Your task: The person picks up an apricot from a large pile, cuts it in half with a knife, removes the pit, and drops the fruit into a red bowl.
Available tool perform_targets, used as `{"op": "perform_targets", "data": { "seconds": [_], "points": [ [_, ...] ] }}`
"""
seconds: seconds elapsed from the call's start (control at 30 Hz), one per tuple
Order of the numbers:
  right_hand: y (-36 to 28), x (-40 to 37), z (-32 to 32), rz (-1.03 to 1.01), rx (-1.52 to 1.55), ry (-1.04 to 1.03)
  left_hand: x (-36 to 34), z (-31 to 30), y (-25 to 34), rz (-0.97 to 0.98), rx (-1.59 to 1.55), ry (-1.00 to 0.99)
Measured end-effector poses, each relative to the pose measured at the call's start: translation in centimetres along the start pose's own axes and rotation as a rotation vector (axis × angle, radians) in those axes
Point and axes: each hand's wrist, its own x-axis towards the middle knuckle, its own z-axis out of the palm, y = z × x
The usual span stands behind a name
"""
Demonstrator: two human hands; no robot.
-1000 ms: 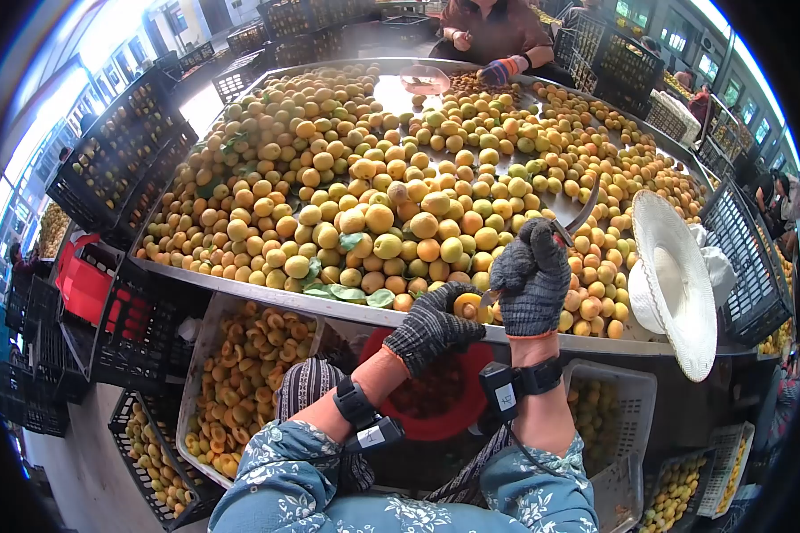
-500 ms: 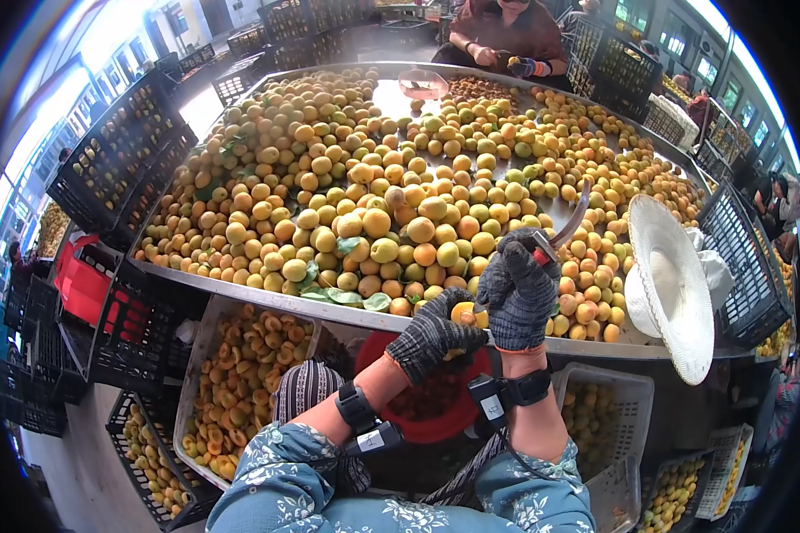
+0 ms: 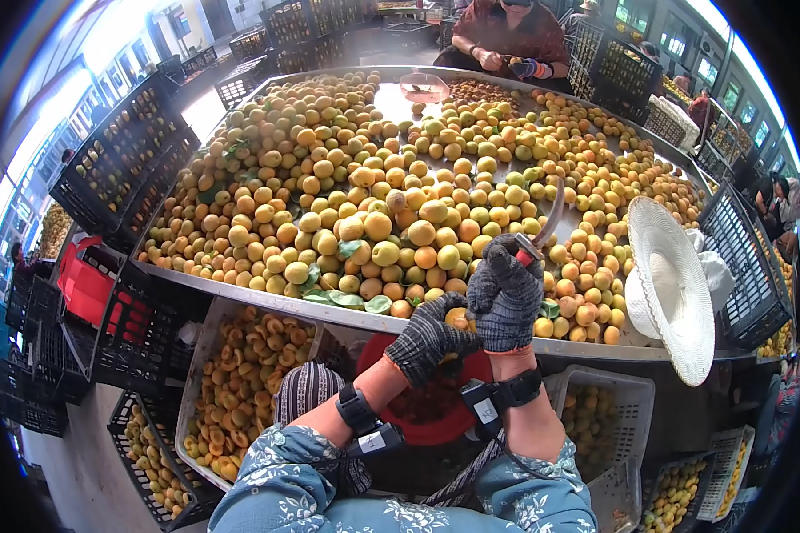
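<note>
Your left hand point(image 3: 431, 338), in a dark knitted glove, sits just below the centre of the frame with its fingers curled round one apricot point(image 3: 458, 318). Only a small orange patch of the fruit shows between your two gloves. The apricot lies at the fingertip end of that grip, pressed against the heel of your right hand point(image 3: 505, 298), which is directly to its right and slightly above. Your right hand is closed in a full fist on a knife point(image 3: 549, 213). The curved blade rises out of the top of the fist toward the upper right, over the heap of apricots point(image 3: 373, 195). Whether the blade touches the held fruit cannot be told.

Both hands hang just in front of the metal table point(image 3: 267, 289), and a red basin point(image 3: 422, 425) is below them. A tray of halved fruit point(image 3: 240, 373) lies at lower left, and a white crate point(image 3: 600, 413) at lower right. A straw hat point(image 3: 676, 284) rests on the table edge at right. At the top of the frame, a co-worker's hands point(image 3: 511, 64) are busy at the far rim.
</note>
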Motion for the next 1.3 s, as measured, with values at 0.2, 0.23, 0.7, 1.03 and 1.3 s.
{"op": "perform_targets", "data": {
  "seconds": [0.2, 0.23, 0.7, 1.03, 1.3],
  "points": [
    [0.3, -0.7, 0.7, 0.034, -0.082, -0.005, 0.2, 0.0, -0.6, 0.109, 0.056, 0.032],
    [0.3, -0.8, 0.7, 0.043, -0.066, -0.036, 0.0, -0.2, -0.4, 0.086, 0.086, 0.011],
    [1.3, -0.3, -0.8, 0.249, 0.18, 0.087, -0.6, 0.0, 0.1, 0.363, 0.564, 0.127],
    [1.3, 0.2, -1.9, 0.364, 0.418, 0.132, -0.2, 0.2, -0.7, 0.425, 0.632, 0.165],
    [1.4, 0.7, -3.8, 0.317, 0.578, -0.026, 0.2, -1.8, 0.3, 0.405, 0.352, -0.036]
  ]
}}
